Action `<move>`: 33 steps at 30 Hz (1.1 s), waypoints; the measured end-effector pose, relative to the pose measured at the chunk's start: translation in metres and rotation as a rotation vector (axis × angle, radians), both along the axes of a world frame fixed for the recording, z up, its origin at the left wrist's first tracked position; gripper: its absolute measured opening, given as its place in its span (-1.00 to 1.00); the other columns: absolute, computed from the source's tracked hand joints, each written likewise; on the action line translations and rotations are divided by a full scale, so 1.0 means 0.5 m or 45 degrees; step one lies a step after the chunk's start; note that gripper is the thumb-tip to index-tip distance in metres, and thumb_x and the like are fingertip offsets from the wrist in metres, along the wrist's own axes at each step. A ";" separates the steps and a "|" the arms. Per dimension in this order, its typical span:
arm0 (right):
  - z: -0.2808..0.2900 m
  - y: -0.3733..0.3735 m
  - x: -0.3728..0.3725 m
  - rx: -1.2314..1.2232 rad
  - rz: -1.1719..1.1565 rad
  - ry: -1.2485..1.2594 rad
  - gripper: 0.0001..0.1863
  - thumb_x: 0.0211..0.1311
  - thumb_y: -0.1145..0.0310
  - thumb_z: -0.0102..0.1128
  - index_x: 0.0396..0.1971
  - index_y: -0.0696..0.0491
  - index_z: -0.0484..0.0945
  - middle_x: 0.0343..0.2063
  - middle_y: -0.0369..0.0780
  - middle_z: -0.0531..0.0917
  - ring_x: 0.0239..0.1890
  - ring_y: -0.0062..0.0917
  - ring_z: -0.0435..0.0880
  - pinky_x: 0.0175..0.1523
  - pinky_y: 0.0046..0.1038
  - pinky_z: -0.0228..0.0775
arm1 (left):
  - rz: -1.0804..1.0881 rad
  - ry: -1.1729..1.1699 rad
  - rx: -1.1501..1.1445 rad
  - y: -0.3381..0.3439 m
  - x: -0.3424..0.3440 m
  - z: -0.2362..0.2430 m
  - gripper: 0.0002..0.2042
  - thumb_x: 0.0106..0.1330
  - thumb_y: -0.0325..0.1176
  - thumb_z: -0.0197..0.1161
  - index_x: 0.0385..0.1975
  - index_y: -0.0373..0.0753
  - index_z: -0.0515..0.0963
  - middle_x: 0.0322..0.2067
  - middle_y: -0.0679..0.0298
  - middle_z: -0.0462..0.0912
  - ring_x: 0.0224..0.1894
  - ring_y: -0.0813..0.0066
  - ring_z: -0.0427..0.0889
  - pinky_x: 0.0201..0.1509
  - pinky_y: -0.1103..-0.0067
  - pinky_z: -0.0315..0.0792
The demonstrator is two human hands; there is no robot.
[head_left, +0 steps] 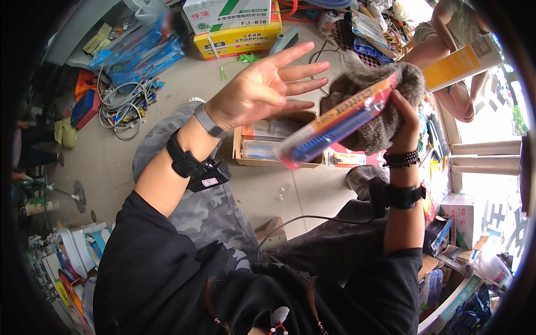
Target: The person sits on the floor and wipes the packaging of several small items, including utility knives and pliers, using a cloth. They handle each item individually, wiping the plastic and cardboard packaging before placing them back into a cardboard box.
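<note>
Black shirt (156, 268), left hand (254, 97) splayed, right hand (406, 125) gripping packet (340, 125) and cloth (412, 81), floor (190, 78) around carton edges (268, 162)

the left hand (254, 92) is raised, fingers spread apart, its forearm (153, 181) slanting inward. the right hand (407, 125) is curled in a grip, its forearm pointing nearly straight ahead.

Floor (190, 75) = pale tile, thin joint line showing nr ctr. Open cardboard box (279, 163) sits on it abt mid, w/ flat pkgs (260, 149) inside; clear plastic scrap (282, 192) just below box in view. Up top: yellow box (240, 44), green ribbon (247, 57) by its lower edge. On L: loose grey cables (125, 109), coiled, nr red-&-blue box (85, 109).
</note>
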State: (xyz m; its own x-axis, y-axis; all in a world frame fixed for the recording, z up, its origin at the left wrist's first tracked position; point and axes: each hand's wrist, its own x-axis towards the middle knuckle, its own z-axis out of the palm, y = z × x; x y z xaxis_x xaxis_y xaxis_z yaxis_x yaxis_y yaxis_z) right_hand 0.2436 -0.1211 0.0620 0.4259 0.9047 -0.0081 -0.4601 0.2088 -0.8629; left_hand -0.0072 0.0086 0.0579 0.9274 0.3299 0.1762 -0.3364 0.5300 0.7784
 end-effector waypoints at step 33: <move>-0.055 0.011 -0.149 -0.216 0.877 -0.081 -0.35 -0.07 0.66 0.25 0.14 0.20 0.34 -0.07 -0.19 0.57 0.01 -0.46 0.56 0.14 -0.41 0.38 | 0.005 0.445 -0.528 -0.050 0.087 -0.058 0.01 0.17 0.55 -0.41 0.29 -0.32 0.23 0.17 -0.06 0.42 0.10 0.25 0.53 0.21 0.44 0.39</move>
